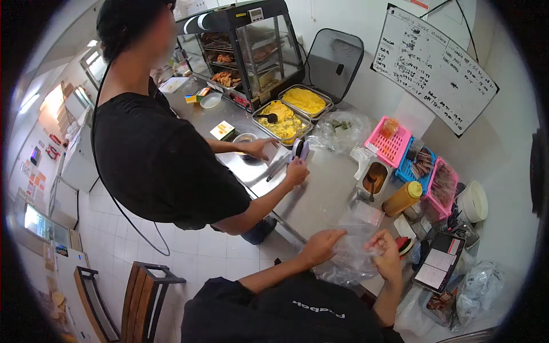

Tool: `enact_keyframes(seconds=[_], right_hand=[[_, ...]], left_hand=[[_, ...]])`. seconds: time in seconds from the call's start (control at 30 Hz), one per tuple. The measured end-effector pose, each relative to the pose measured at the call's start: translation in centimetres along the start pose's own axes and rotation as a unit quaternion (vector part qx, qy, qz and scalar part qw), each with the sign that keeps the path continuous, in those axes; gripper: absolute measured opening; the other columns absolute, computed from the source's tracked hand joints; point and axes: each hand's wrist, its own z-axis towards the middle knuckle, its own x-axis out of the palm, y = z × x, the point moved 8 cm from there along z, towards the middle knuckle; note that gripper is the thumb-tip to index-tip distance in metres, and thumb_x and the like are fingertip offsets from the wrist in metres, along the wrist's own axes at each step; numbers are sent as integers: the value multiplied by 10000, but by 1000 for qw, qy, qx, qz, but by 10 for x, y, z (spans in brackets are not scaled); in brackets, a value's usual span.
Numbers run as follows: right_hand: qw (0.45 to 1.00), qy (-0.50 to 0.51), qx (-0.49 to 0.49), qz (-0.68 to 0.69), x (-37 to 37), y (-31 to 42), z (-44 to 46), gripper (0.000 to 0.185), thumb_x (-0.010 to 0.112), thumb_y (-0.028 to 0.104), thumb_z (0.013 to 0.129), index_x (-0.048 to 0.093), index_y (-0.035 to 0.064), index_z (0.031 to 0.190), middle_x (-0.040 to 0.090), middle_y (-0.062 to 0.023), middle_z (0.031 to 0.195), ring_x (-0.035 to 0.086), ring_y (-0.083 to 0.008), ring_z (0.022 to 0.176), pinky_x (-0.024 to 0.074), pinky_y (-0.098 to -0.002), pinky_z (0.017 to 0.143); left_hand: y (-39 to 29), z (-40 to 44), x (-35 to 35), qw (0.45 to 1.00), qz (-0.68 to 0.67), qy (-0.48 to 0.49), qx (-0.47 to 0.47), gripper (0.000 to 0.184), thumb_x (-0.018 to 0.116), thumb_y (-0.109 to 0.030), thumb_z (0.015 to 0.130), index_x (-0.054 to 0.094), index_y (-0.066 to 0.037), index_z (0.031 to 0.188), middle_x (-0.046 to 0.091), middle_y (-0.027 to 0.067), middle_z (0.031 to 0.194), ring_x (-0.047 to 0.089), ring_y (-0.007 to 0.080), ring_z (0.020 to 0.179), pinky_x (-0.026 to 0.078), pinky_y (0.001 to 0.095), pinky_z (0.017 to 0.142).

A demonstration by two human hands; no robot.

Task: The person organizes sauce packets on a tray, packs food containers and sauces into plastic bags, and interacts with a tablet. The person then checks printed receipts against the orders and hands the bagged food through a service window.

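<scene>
A clear plastic bag (350, 256) hangs crumpled between my hands, close to my body at the table's front edge. My left hand (321, 248) has its thumb and fingers pressed together at the bag's left side. Over on the right, my right hand (386, 255) pinches the bag's other side with curled fingers. Another clear plastic packet (366, 214) lies just beyond them. A yellow-capped sauce bottle (402, 198) and a metal container with a spoon (374, 178) stand past my right hand.
At left a co-worker (166, 154) holds a lilac-and-black object (299, 150). Yellow food trays (280, 120) stand before a heated display case (246, 54). Pink and blue baskets (443, 188), a tablet (439, 262) and a plastic bag (480, 291) line the right. A whiteboard (434, 68) hangs behind.
</scene>
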Motion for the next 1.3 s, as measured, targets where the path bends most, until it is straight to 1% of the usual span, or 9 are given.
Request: enact_keyframes(seconds=[0.2,0.33,0.43,0.53,0.7,0.73,0.87,1.03,1.3], right_hand=[[862,-185,-142,-449,-52,50,2,364,684,5,648,536,27,980,525,-72,745,551,-255,732,440,-316,721],[897,-156,-327,-253,5,69,-31,292,663,5,719,600,29,1003,540,-167,802,551,-364,826,435,-440,816],[961,3,-114,-251,44,-55,-17,319,598,202,823,607,14,1080,587,-226,963,566,-384,925,422,-451,880],[844,224,214,-437,24,-264,-41,451,497,363,874,580,4,1135,576,-241,1082,566,-385,992,427,-438,899],[887,377,230,-135,34,-132,-76,586,488,457,912,459,-7,1269,588,-194,1158,566,-303,1072,416,-396,951],[923,374,88,-36,43,-136,-82,529,510,386,931,444,17,1304,591,-151,1136,591,-217,1007,458,-315,868],[903,142,187,360,-35,-119,-86,303,539,144,928,514,19,1203,609,-109,1033,607,-149,876,509,-281,711],[925,-275,218,-149,-151,-221,-136,582,726,73,728,457,31,1243,514,-151,1190,591,-180,853,515,-275,664],[946,-245,125,-171,-150,-297,-84,925,807,131,586,304,42,1358,385,-185,1321,472,-366,1151,449,-397,902]], left_hand=[[60,8,-11,915,-236,22,-327,342,544,2,794,527,-119,1114,594,131,926,624,218,807,507,349,696],[80,-13,40,767,-472,54,-432,255,483,-19,824,537,-64,1069,581,86,837,582,158,639,476,259,573],[57,-8,38,636,-656,29,-406,232,505,-80,838,541,-33,1063,514,38,750,495,124,556,418,232,518],[56,-2,-9,584,-739,-32,-335,270,579,-161,845,555,-27,1079,361,-49,589,372,86,509,356,251,526],[70,-18,-9,893,-203,248,-316,624,742,-200,734,451,-88,1273,527,133,1098,539,250,954,446,363,847],[96,-27,-1,973,-27,185,-135,570,740,-207,730,478,-87,1222,531,201,1104,564,328,951,465,398,811],[100,-58,58,911,-42,335,-238,322,686,-179,783,603,-19,1049,610,208,1006,592,327,907,459,407,777],[98,-85,127,840,-180,413,-304,240,606,-104,851,562,1,1062,607,61,919,553,163,796,461,302,728],[61,-31,169,791,-196,420,-400,438,639,-29,795,457,-2,1192,624,88,891,597,158,799,479,298,722]])
